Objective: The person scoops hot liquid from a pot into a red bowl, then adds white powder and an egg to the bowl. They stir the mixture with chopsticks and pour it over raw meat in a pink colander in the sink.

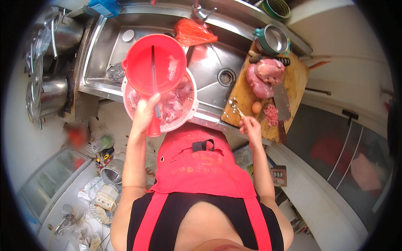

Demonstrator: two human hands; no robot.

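Observation:
My left hand grips the handle of a red plastic dipper, with a pair of dark chopsticks lying across it. Beneath the dipper, a pink plastic colander holds pieces of raw meat. My right hand pinches the handle of a metal spoon over the near left corner of a wooden cutting board. On the board are large pieces of raw meat, an egg, minced meat and a cleaver.
A steel double sink with a drain lies ahead, with a red plastic bag by the faucet. A green-handled metal bowl stands at the board's far end. Steel pots stand at left.

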